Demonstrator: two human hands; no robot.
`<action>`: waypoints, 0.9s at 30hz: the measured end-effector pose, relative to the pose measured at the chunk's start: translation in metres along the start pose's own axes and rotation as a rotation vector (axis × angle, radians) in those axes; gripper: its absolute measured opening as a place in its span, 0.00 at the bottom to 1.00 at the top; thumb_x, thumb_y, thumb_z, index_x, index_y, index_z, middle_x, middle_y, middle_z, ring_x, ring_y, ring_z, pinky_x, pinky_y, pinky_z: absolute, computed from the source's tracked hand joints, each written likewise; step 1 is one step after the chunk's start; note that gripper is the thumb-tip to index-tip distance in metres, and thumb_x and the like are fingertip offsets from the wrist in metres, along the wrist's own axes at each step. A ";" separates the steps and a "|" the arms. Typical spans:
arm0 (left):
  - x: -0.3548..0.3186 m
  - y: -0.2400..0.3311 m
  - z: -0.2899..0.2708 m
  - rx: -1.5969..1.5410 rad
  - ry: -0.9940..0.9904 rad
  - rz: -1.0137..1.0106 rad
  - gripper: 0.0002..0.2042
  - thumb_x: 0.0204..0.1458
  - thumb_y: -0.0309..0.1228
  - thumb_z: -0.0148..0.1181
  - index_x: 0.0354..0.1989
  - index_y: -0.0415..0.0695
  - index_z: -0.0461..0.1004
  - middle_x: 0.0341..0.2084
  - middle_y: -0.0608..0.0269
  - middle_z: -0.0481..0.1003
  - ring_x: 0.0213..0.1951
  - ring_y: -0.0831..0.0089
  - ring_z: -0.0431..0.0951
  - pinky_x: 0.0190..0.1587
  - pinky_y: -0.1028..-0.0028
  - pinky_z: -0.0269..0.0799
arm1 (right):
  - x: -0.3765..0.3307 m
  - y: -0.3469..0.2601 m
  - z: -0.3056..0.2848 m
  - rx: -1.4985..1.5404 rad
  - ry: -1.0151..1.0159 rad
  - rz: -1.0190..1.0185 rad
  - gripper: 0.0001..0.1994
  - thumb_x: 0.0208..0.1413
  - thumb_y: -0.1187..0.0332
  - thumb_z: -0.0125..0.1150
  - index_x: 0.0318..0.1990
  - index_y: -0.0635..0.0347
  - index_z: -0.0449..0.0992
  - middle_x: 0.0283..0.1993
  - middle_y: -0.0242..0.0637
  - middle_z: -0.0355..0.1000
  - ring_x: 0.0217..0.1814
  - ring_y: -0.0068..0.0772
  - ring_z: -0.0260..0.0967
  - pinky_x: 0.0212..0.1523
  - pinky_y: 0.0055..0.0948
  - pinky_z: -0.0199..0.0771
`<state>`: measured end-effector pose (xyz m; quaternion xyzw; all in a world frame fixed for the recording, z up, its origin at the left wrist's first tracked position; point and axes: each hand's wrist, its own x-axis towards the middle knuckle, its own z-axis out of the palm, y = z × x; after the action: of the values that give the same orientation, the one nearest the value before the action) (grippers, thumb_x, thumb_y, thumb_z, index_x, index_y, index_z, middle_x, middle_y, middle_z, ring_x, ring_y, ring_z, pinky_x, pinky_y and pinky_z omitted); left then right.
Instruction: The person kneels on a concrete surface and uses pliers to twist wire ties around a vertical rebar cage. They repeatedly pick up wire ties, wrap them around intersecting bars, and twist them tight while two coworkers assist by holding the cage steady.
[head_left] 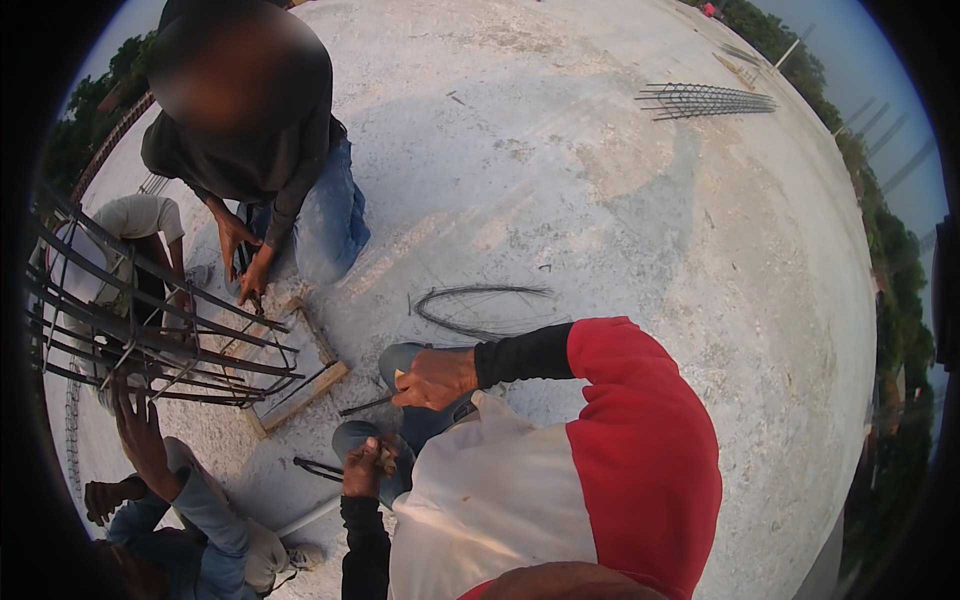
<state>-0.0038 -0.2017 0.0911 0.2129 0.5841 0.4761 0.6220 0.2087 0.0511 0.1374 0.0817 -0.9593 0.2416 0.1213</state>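
Observation:
My right hand (437, 379) is closed over my bent knee. A thin dark rod (366, 406) juts from beneath it toward the left, and a small yellowish piece shows by the thumb. Lower down, my left hand (364, 466) is closed beside my other knee. A small brownish bit shows at its fingertips, too small to name. Just left of that hand, two dark parallel bars (318, 468), like tool handles, lie near the floor; whether they touch the hand cannot be made out.
A rebar cage (150, 335) juts in from the left over a wooden frame (305, 400). One co-worker (260, 170) kneels beyond it; others crouch at left and lower left (190, 520). A bent bundle of wire (480, 310) lies ahead on the concrete. Another rebar cage (705, 101) lies farther off.

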 end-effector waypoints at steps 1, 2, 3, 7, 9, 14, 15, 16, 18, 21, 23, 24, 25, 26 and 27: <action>-0.001 -0.002 0.003 -0.025 -0.042 -0.003 0.25 0.65 0.49 0.61 0.51 0.34 0.81 0.34 0.62 0.83 0.25 0.78 0.77 0.27 0.76 0.72 | 0.000 0.000 -0.003 -0.033 0.051 -0.074 0.08 0.55 0.68 0.61 0.41 0.55 0.80 0.32 0.39 0.73 0.27 0.44 0.77 0.26 0.44 0.75; -0.002 -0.006 0.006 -0.050 -0.083 -0.007 0.25 0.64 0.48 0.62 0.51 0.33 0.80 0.36 0.61 0.83 0.24 0.78 0.77 0.26 0.76 0.72 | 0.000 -0.001 -0.005 -0.078 0.084 -0.134 0.08 0.54 0.68 0.61 0.40 0.55 0.80 0.31 0.39 0.72 0.26 0.43 0.77 0.25 0.44 0.75; -0.003 -0.009 0.008 -0.074 -0.139 0.005 0.25 0.64 0.47 0.63 0.52 0.33 0.80 0.37 0.61 0.83 0.24 0.79 0.76 0.26 0.77 0.71 | 0.000 -0.001 -0.006 -0.074 0.114 -0.173 0.07 0.53 0.68 0.61 0.39 0.55 0.79 0.31 0.39 0.72 0.26 0.43 0.77 0.25 0.44 0.75; -0.004 -0.021 0.008 0.031 -0.077 0.037 0.19 0.61 0.41 0.66 0.50 0.37 0.82 0.34 0.64 0.84 0.24 0.81 0.76 0.26 0.78 0.71 | -0.001 -0.002 -0.005 -0.083 0.115 -0.220 0.06 0.51 0.67 0.62 0.36 0.56 0.78 0.29 0.39 0.71 0.25 0.44 0.77 0.25 0.44 0.74; -0.004 -0.022 0.006 0.011 -0.074 0.049 0.13 0.60 0.35 0.67 0.48 0.40 0.83 0.33 0.66 0.84 0.25 0.83 0.76 0.27 0.80 0.70 | -0.006 -0.003 -0.002 -0.046 0.071 -0.175 0.05 0.52 0.68 0.61 0.34 0.57 0.77 0.27 0.39 0.71 0.26 0.44 0.77 0.25 0.45 0.73; 0.001 -0.014 0.005 0.888 0.278 0.587 0.07 0.57 0.22 0.63 0.41 0.45 0.86 0.28 0.56 0.84 0.27 0.65 0.83 0.29 0.68 0.75 | -0.017 -0.011 0.020 0.327 -0.019 0.168 0.06 0.57 0.69 0.56 0.33 0.61 0.77 0.26 0.39 0.77 0.31 0.45 0.78 0.32 0.46 0.75; 0.002 -0.013 0.007 1.175 0.382 0.808 0.08 0.57 0.20 0.62 0.40 0.45 0.86 0.27 0.53 0.83 0.28 0.61 0.84 0.29 0.65 0.76 | -0.017 -0.010 0.027 0.421 -0.045 0.233 0.07 0.59 0.68 0.56 0.35 0.61 0.79 0.30 0.40 0.79 0.33 0.46 0.79 0.35 0.45 0.76; 0.003 -0.013 0.009 1.209 0.414 0.780 0.08 0.56 0.20 0.63 0.39 0.45 0.86 0.28 0.51 0.83 0.30 0.58 0.84 0.31 0.62 0.77 | -0.017 -0.009 0.034 0.519 -0.057 0.272 0.09 0.61 0.67 0.55 0.37 0.60 0.80 0.34 0.41 0.80 0.36 0.47 0.79 0.38 0.44 0.77; 0.006 -0.013 0.013 1.259 0.493 0.698 0.08 0.54 0.20 0.63 0.39 0.45 0.86 0.29 0.46 0.82 0.32 0.52 0.85 0.33 0.58 0.78 | -0.018 -0.004 0.045 0.604 -0.086 0.319 0.10 0.64 0.67 0.55 0.41 0.60 0.82 0.38 0.42 0.82 0.40 0.48 0.80 0.43 0.44 0.77; 0.011 -0.014 0.014 1.061 0.437 0.765 0.07 0.55 0.23 0.65 0.40 0.44 0.86 0.28 0.53 0.83 0.29 0.60 0.84 0.32 0.62 0.78 | -0.023 0.004 0.054 0.559 -0.094 0.321 0.12 0.64 0.67 0.53 0.43 0.60 0.83 0.39 0.43 0.82 0.43 0.49 0.79 0.47 0.44 0.77; 0.011 -0.016 0.013 0.796 0.340 0.509 0.07 0.59 0.29 0.66 0.42 0.43 0.86 0.29 0.59 0.83 0.28 0.68 0.82 0.31 0.67 0.77 | -0.026 0.008 0.051 0.518 -0.080 0.265 0.12 0.64 0.67 0.53 0.44 0.59 0.84 0.40 0.42 0.82 0.43 0.51 0.79 0.47 0.44 0.77; 0.010 -0.016 0.011 0.642 0.290 0.315 0.08 0.61 0.32 0.66 0.42 0.42 0.85 0.29 0.63 0.83 0.27 0.72 0.81 0.30 0.69 0.76 | -0.026 0.008 0.047 0.480 -0.070 0.272 0.12 0.63 0.68 0.54 0.43 0.59 0.84 0.40 0.42 0.81 0.42 0.50 0.78 0.46 0.45 0.77; 0.009 -0.017 0.010 0.547 0.225 0.329 0.11 0.62 0.36 0.65 0.44 0.41 0.85 0.30 0.65 0.83 0.27 0.75 0.79 0.30 0.71 0.75 | -0.027 0.008 0.042 0.451 -0.084 0.275 0.11 0.63 0.68 0.54 0.43 0.58 0.84 0.41 0.41 0.80 0.42 0.50 0.78 0.46 0.45 0.76; 0.006 -0.018 0.009 0.436 0.164 0.280 0.14 0.64 0.39 0.64 0.45 0.40 0.85 0.30 0.67 0.82 0.27 0.78 0.78 0.30 0.74 0.74 | -0.027 0.007 0.036 0.407 -0.096 0.294 0.11 0.62 0.69 0.55 0.42 0.58 0.84 0.41 0.41 0.79 0.41 0.50 0.77 0.46 0.46 0.76; 0.004 -0.018 0.009 0.308 0.097 0.255 0.17 0.65 0.43 0.63 0.47 0.39 0.85 0.31 0.69 0.81 0.28 0.81 0.76 0.29 0.76 0.73 | -0.025 0.004 0.031 0.381 -0.078 0.278 0.10 0.62 0.69 0.56 0.42 0.58 0.84 0.41 0.40 0.77 0.40 0.50 0.77 0.45 0.46 0.76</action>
<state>0.0099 -0.2044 0.0762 0.3545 0.6477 0.4657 0.4878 0.2260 0.0419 0.1026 -0.0204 -0.9024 0.4292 0.0323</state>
